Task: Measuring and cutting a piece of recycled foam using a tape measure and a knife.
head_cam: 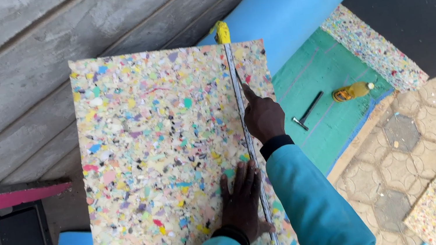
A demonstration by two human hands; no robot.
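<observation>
Both arms come in from 6 o'clock in light blue sleeves with dark cuffs. The left hand lies flat, palm down, fingers together and pointing to 12 o'clock. The right hand is farther out, at 1 o'clock from the left, curled in a loose fist with the forefinger stretched toward 11 o'clock.

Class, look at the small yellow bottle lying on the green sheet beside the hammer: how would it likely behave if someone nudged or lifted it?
The yellow bottle lies on its side on the green sheet, so a sideways nudge would probably set it rolling. It looks small and plastic, so probably light and unlikely to break. The nearby hammer might stop a roll that way.
</observation>
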